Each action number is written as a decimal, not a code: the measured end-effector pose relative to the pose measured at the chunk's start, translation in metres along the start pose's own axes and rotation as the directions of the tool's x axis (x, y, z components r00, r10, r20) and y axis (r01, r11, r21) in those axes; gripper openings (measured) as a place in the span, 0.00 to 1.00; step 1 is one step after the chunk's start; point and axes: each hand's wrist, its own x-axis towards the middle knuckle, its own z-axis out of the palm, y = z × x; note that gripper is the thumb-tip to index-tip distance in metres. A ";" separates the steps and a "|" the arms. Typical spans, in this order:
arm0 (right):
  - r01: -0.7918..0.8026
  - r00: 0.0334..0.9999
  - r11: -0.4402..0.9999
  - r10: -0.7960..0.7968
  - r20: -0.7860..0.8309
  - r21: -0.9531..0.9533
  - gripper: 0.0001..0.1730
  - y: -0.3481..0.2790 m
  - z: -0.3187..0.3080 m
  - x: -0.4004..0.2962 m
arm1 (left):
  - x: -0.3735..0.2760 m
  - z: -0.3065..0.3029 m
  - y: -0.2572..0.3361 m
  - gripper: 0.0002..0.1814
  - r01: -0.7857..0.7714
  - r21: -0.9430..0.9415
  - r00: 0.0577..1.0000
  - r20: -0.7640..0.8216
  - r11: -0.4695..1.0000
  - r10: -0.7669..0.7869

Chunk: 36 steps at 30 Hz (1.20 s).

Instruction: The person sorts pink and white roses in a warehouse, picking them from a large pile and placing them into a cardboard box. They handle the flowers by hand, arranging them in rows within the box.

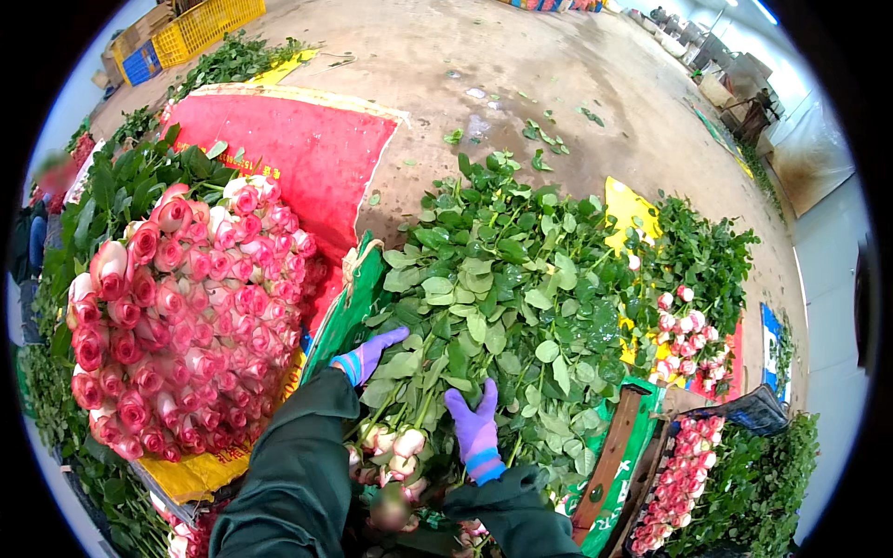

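A broad heap of leafy rose stems (488, 279) lies before me, with its pale pink-white rose heads (401, 446) toward my body. My left hand (370, 356), in a purple glove, reaches over the heap's left side beside the green sheet-covered board (349, 307); its fingers point right. In a matching glove, my right hand (476, 425) is at the leaves just right of the rose heads, with thumb and fingers apart and nothing between them. Whether the left fingers pinch a stem under the leaves is hidden.
To the left stands a large mass of pink-and-white roses (195, 335) by a red sheet (293, 146). A wooden slat (610, 460) edges the right side. Beyond it are a narrow row of roses (677, 481) and more cut stems (704, 237). Yellow crates (202, 31) stand far back.
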 end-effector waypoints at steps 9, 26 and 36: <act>0.161 0.984 0.900 -0.176 -0.002 0.405 0.59 0.021 0.025 -0.004 | -0.013 0.001 -0.013 0.23 -0.011 0.059 0.997 0.071 0.998 0.007; 0.300 0.915 0.797 -0.396 0.080 0.524 0.47 -0.127 -0.072 -0.076 | -0.153 0.161 0.045 0.23 -0.431 0.432 0.900 0.275 0.792 0.339; 0.303 0.938 0.913 -0.337 0.086 0.273 0.44 -0.103 -0.190 -0.116 | -0.107 0.198 -0.080 0.28 -0.346 0.301 0.919 0.301 0.889 0.255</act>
